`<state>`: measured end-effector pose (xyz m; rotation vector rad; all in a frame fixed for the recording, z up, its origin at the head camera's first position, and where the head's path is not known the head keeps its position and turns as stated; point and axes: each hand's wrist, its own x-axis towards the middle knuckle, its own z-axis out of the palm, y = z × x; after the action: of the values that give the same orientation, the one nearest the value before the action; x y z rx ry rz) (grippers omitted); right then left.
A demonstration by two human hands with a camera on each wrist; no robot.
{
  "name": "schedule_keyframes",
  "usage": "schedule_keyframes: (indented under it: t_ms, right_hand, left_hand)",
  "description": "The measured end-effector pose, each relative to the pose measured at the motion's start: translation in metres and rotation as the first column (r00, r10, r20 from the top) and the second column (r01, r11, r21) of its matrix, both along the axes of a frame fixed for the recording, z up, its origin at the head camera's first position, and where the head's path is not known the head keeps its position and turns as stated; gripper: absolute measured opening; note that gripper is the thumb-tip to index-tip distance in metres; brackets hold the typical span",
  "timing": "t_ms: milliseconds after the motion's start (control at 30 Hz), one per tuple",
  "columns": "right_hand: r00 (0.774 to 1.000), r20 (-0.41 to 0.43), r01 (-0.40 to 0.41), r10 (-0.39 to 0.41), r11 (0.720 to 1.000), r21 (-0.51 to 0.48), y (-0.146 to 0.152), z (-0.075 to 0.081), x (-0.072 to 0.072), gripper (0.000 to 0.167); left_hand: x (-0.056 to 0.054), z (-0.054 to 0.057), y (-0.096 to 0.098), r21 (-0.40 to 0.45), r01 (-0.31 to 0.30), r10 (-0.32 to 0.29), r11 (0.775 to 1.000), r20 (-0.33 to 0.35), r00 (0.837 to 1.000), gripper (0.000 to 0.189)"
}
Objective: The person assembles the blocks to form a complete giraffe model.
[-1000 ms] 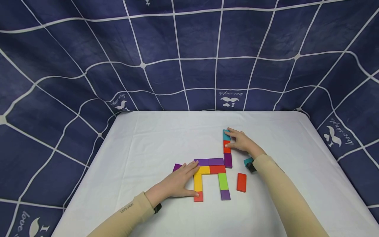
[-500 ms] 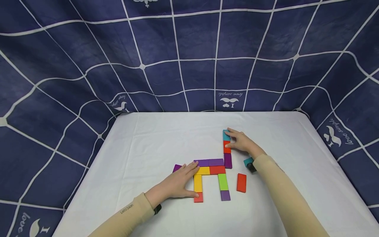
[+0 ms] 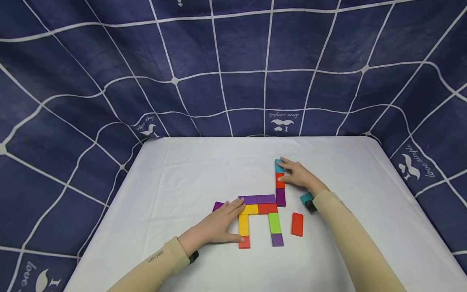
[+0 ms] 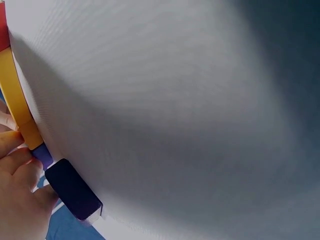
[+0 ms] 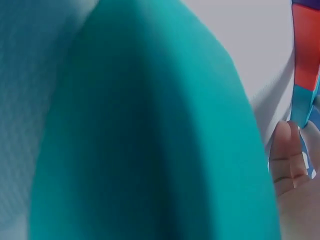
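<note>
Flat coloured blocks lie joined edge to edge in a four-legged animal-like outline. My left hand (image 3: 220,225) rests on its left side, fingers spread: fingertips at the end of a purple block (image 3: 266,198) row and yellow block (image 3: 250,209), thumb on a red block (image 3: 245,244) below another yellow block (image 3: 243,225). Part of a dark purple block (image 3: 217,206) shows beyond that hand. My right hand (image 3: 299,175) touches the upright column: index finger at the blue block (image 3: 278,167), thumb at the red block (image 3: 279,184). A purple block (image 3: 280,197) sits below.
A loose red block (image 3: 297,224) lies right of the outline. Near my right wrist is a teal block (image 3: 305,198), which fills much of the right wrist view. A green block (image 3: 274,223) forms the other leg. White cloth (image 3: 189,162) covers the table; a blue gridded curtain (image 3: 240,93) stands behind.
</note>
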<state>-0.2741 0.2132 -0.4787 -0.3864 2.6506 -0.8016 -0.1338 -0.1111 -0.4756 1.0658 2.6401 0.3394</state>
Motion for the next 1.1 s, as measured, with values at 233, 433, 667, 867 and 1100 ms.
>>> schedule_keyframes:
  t_ms: [233, 433, 667, 867, 1100]
  right_hand:
    - [1.000, 0.010, 0.002, -0.002, 1.000, 0.014, -0.001, 0.002, 0.001, 0.075]
    - [1.000, 0.005, 0.013, -0.013, 1.000, 0.005, -0.001, 0.002, 0.002, 0.075]
    - [0.999, -0.039, 0.014, -0.015, 0.999, -0.037, -0.001, 0.006, 0.006, 0.073]
    - [0.991, -0.124, 0.035, -0.049, 0.993, -0.114, 0.006, 0.028, 0.036, 0.059]
    - [0.985, -0.175, -0.029, 0.003, 0.989, -0.148, 0.013, 0.037, 0.102, 0.050]
  left_hand:
    - [0.000, -0.001, 0.001, -0.003, 0.002, -0.002, 1.000, 0.000, 1.000, 0.100]
    - [0.000, 0.000, 0.002, -0.026, -0.009, 0.009, 1.000, 0.010, 1.000, 0.100]
    - [0.000, 0.000, 0.000, -0.004, -0.004, 0.004, 1.000, 0.005, 1.000, 0.100]
    - [0.000, 0.000, 0.000, -0.008, -0.011, 0.011, 1.000, 0.018, 1.000, 0.100]
    - [0.000, 0.000, -0.001, -0.008, -0.011, 0.011, 1.000, 0.019, 1.000, 0.100]
